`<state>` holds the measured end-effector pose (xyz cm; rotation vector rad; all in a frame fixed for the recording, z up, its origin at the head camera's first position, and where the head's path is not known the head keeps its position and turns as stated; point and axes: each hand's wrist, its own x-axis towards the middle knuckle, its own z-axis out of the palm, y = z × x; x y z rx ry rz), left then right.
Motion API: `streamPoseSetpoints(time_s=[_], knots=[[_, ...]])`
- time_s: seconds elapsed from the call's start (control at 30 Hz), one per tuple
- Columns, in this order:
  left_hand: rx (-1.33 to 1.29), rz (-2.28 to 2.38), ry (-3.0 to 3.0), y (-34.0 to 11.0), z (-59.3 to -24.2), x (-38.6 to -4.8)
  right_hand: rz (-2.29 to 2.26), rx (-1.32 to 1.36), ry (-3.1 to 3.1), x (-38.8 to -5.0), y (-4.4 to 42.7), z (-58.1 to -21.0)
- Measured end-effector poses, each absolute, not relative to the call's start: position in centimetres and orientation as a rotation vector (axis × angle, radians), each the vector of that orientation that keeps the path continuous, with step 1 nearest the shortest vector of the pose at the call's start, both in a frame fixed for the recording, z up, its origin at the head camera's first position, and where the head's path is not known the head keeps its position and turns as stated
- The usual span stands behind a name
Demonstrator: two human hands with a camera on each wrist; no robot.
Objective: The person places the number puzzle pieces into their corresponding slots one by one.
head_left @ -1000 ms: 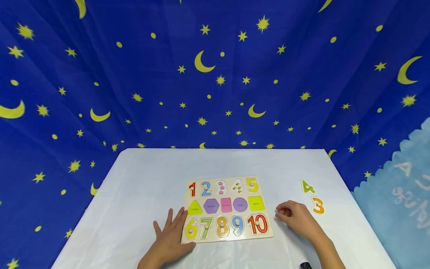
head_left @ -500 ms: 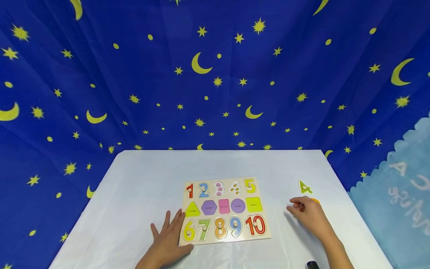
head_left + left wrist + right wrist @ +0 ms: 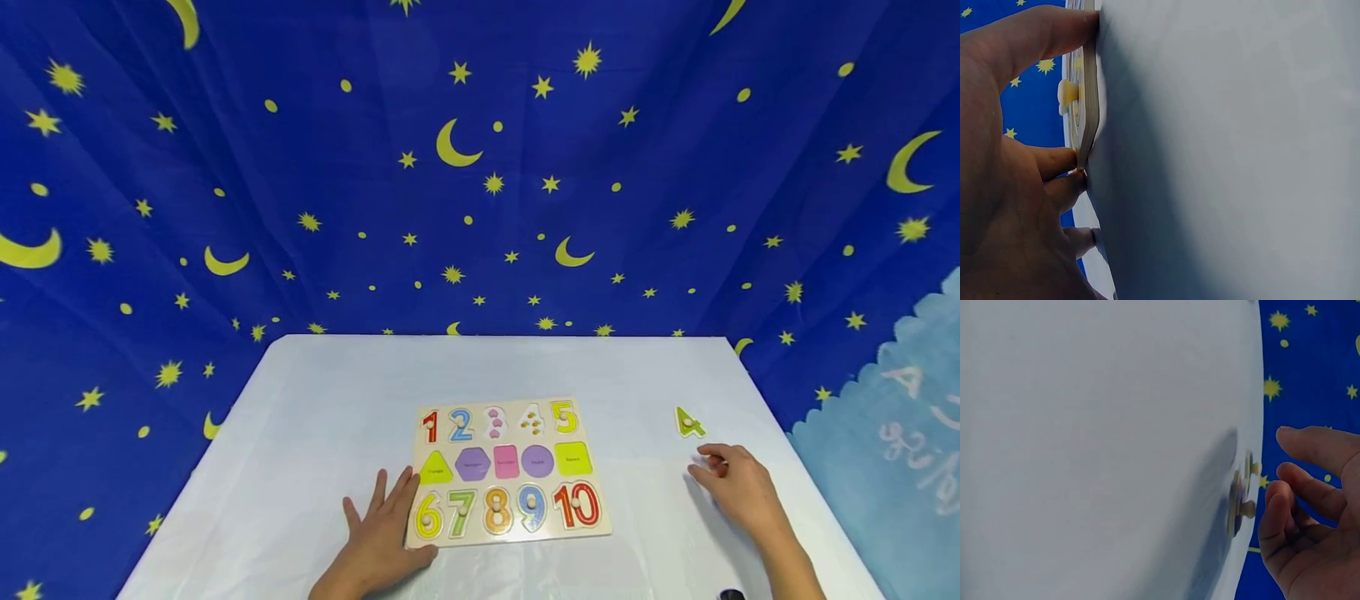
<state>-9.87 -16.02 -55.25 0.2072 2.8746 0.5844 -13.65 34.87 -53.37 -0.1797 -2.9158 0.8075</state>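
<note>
My left hand [image 3: 378, 533] has its fingers spread along the left edge of a wooden number puzzle board [image 3: 517, 536], thumb at the lower corner. In the left wrist view its thumb [image 3: 1054, 31] touches the board's side. Past the board, my right hand [image 3: 746, 492] hovers with fingers loosely bent, holding nothing. A green number 4 puzzle piece [image 3: 687, 423] lies just beyond its fingertips. The right wrist view shows a knobbed puzzle piece [image 3: 1234, 506] near the fingers, apart from them; in the head view the hand hides it.
Numbers 1, 2, 5 and 6 to 10 sit in the board; the 3 recess [image 3: 494, 422] and 4 recess [image 3: 532, 420] show printed pictures. A black object [image 3: 731, 595] pokes in at the bottom edge. Blue starry cloth [image 3: 510, 208] hangs behind the white table [image 3: 337, 375].
My right hand has moved right, away from the board, and now covers the orange 3 piece that showed earlier. The left hand has stayed at the board's edge.
</note>
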Motion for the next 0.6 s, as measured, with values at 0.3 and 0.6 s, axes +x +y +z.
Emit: streamPoseSetpoints(time_s=[0.3,0.6], knots=[[0.211,0.574,2.880,-16.0,-55.2,-9.8,0.815,-0.214,-2.850,-14.1,35.8,-53.5],[0.210,0.561,2.875,-16.0,-55.1,-9.7,0.801,-0.285,-2.893,-14.7,36.7,-53.8]])
